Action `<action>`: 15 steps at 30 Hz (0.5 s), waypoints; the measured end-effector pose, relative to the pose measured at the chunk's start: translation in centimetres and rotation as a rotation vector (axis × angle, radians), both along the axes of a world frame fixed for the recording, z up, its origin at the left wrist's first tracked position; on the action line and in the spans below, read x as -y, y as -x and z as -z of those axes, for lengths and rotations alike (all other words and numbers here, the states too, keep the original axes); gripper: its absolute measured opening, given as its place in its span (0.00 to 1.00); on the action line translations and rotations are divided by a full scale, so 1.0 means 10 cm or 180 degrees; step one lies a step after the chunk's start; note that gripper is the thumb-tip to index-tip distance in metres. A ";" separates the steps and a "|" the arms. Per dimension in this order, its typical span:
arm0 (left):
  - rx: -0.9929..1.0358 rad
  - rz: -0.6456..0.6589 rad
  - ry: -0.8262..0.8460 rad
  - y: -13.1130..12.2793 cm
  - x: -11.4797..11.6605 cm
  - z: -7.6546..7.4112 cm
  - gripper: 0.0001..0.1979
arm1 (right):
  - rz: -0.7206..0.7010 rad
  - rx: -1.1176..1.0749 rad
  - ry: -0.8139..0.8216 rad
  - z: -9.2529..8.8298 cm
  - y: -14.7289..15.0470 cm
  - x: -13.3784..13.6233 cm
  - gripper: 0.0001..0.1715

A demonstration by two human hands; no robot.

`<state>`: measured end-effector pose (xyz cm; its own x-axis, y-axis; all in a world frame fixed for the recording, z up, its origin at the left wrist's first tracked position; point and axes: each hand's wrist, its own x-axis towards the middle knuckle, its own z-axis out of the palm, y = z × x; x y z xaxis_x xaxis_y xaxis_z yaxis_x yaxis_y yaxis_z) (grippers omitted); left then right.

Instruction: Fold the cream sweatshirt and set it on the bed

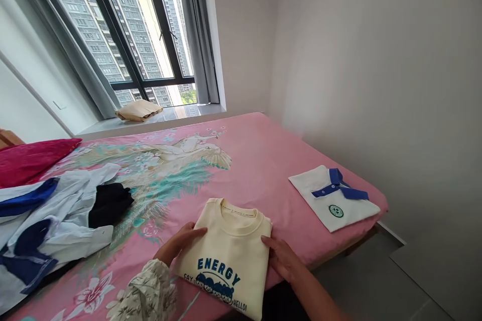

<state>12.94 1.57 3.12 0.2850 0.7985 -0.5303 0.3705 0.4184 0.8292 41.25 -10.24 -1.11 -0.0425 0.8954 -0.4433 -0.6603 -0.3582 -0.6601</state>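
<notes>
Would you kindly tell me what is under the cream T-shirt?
Pink bedsheet shows beyond and beside the cream T-shirt, which the left hand and right hand hold by its sides; whatever lies beneath is covered.

Smooth matt cloth T-shirt (229,246), smooth cloth bedsheet (258,155), glossy windowsill (178,113), matt wall (376,80)

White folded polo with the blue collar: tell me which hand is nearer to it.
The right hand. It holds the right side of the cream T-shirt, with the polo ahead and to its right. The left hand holds the T-shirt's left side, farther from the polo.
</notes>
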 end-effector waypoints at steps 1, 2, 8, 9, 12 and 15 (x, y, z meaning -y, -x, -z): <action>0.0103 0.0059 0.0033 -0.04 0.03 -0.04 0.30 | 0.0010 0.0013 -0.0041 0.02 0.02 -0.04 0.27; 0.0216 0.0113 0.0054 -0.07 0.07 -0.06 0.29 | 0.0055 0.0064 -0.0089 0.03 0.05 -0.07 0.28; 0.0222 -0.0305 0.0287 -0.26 0.04 -0.04 0.29 | 0.0534 0.0263 -0.0496 -0.01 0.11 -0.03 0.29; 0.0165 -0.0412 0.0295 -0.34 0.00 -0.06 0.31 | 0.0616 0.0177 -0.0578 -0.03 0.06 0.01 0.29; 0.0175 -0.0487 0.0214 -0.79 -0.13 -0.22 0.38 | 0.0937 -0.0119 -0.0761 -0.11 -0.25 0.16 0.35; 0.0153 0.0027 0.0066 -1.50 -0.27 -0.50 0.40 | 0.1450 -0.0194 -0.0730 -0.23 -0.77 0.32 0.44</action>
<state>27.98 4.25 8.10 0.3173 0.7849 -0.5321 0.3340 0.4327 0.8374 49.00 -13.45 1.18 0.3551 0.9029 -0.2422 -0.7554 0.1245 -0.6433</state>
